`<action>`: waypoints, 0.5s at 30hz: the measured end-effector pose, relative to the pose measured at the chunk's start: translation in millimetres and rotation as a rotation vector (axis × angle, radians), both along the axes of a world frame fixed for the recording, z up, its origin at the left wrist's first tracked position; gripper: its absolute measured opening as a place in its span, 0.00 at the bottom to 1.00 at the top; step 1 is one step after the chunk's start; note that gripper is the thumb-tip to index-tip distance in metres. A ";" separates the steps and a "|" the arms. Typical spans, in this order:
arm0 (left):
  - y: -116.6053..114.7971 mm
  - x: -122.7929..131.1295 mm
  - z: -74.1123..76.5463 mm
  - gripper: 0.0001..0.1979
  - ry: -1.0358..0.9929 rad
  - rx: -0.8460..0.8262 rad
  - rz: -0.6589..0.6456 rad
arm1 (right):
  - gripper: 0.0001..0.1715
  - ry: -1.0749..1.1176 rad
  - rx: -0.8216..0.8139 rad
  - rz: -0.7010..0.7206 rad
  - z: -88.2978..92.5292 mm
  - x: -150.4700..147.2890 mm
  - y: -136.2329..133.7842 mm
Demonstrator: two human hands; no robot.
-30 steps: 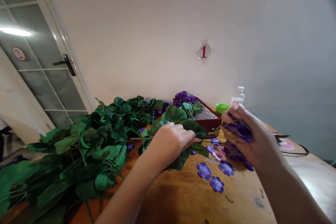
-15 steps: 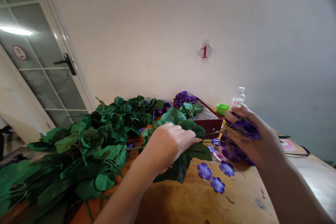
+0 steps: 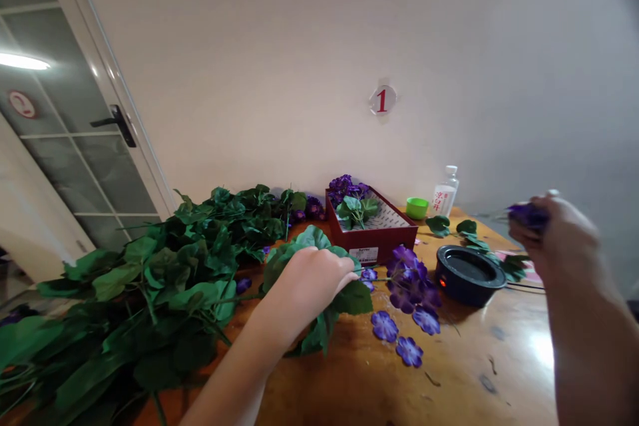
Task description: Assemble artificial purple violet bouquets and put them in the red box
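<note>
My left hand (image 3: 312, 279) rests over a sprig of artificial green leaves (image 3: 309, 256) on the wooden table (image 3: 479, 359), fingers closed on it and its stem hidden under the palm. My right hand (image 3: 556, 236) is raised at the far right, pinching a dark purple fabric flower (image 3: 528, 215) whose lower part is hidden by my fingers. Between my hands lies a cluster of purple artificial flowers (image 3: 409, 283). Loose purple petals (image 3: 384, 326) lie just below it.
A large heap of artificial leaves (image 3: 150, 279) covers the left of the table. A red box (image 3: 372, 236) holds purple flowers and leaves at the back. A round black electric warmer (image 3: 468, 275) with a red light, a water bottle (image 3: 444, 192) and a green lid (image 3: 417, 208) stand nearby.
My right hand has moved right and up with the purple flower, uncovering the black warmer and the flower cluster. My left hand stays on the leaves, and the view has shifted slightly.
</note>
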State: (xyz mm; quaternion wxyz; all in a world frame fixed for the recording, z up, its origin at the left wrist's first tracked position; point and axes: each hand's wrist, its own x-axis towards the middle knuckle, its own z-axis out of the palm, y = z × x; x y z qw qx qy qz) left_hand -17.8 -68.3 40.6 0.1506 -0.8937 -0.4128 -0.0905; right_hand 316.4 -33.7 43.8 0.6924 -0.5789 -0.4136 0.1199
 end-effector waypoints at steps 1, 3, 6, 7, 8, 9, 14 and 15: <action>0.2 0.1 -0.3 0.13 -0.005 -0.005 -0.002 | 0.11 -0.075 -0.079 -0.020 -7.7 5.3 8.0; 0.8 0.0 -0.8 0.13 -0.012 -0.007 -0.005 | 0.15 -0.229 -0.241 0.004 -23.3 12.2 20.1; 2.2 -0.1 -1.7 0.13 -0.036 -0.005 -0.031 | 0.16 -0.419 -0.429 0.055 -44.6 16.1 31.9; 2.6 0.0 -2.1 0.13 -0.047 -0.004 -0.045 | 0.16 -0.463 -0.473 0.060 -50.9 16.4 35.4; 2.8 0.1 -2.4 0.12 -0.054 -0.005 -0.058 | 0.16 -0.500 -0.512 0.059 -56.5 16.5 39.0; 3.0 0.3 -2.8 0.12 -0.056 -0.007 -0.067 | 0.16 -0.534 -0.545 0.052 -61.6 16.5 42.7; 3.2 0.4 -3.5 0.13 -0.057 -0.012 -0.075 | 0.15 -0.622 -0.661 -0.018 -73.4 18.0 55.8; 3.4 0.1 -3.5 0.13 -0.057 -0.013 -0.073 | 0.15 -0.622 -0.668 -0.025 -72.4 18.8 55.8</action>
